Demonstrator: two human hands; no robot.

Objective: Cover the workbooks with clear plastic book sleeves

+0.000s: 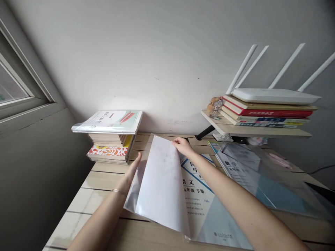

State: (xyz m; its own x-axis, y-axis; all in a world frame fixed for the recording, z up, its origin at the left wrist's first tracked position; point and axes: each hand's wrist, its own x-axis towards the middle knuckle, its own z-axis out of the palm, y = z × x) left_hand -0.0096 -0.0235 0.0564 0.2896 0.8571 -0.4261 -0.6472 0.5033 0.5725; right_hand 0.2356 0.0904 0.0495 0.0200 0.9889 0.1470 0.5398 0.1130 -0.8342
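Note:
A textbook (199, 195) with a pale blue and white cover and Chinese print lies on the table. Over its left part a white sheet (162, 181) is raised and curved, with a clear plastic book cover (133, 195) showing past its left edge. My right hand (182, 145) pinches the sheet's upper right edge between thumb and fingers. At the left, my left hand (136, 163) is beside the plastic, its thumb stretched out; its other fingers are mostly hidden behind the plastic. I wear a thin bracelet (118, 191) on the left wrist.
A stack of books (110, 150) stands at the back left. On the right lies a second textbook (243, 170) under clear plastic, near a pink item (280, 161). A raised shelf (261, 131) holds books and a white router (274, 95). The wall (167, 69) rises behind.

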